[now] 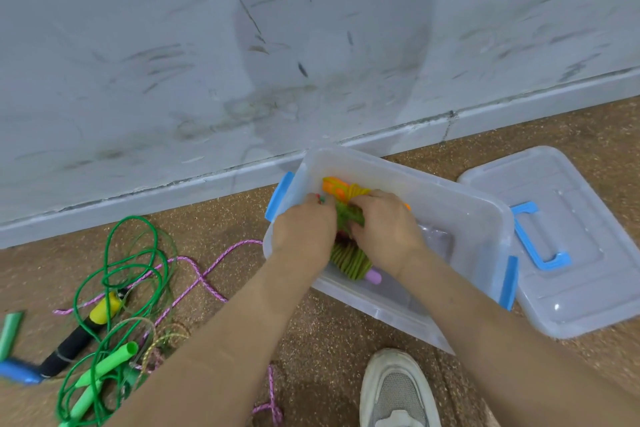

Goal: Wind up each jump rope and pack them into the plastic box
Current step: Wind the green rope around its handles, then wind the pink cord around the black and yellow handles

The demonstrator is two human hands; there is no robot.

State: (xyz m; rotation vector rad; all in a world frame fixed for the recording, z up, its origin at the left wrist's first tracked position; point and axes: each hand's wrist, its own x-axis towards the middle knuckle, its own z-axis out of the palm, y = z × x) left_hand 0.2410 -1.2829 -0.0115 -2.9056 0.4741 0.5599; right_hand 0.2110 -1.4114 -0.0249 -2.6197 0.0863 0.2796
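A clear plastic box with blue latches sits on the brown floor by the wall. Both my hands reach into it. My left hand and my right hand grip a wound green jump rope bundle with a lilac handle end. An orange handle with yellow rope lies in the box just beyond my fingers. On the floor to the left lie loose ropes: a green rope with green handles, a pink braided rope, and a black and yellow handle.
The box's clear lid with a blue handle lies on the floor right of the box. A grey wall with a skirting board runs behind. My grey shoe stands at the bottom edge. A blue handle lies far left.
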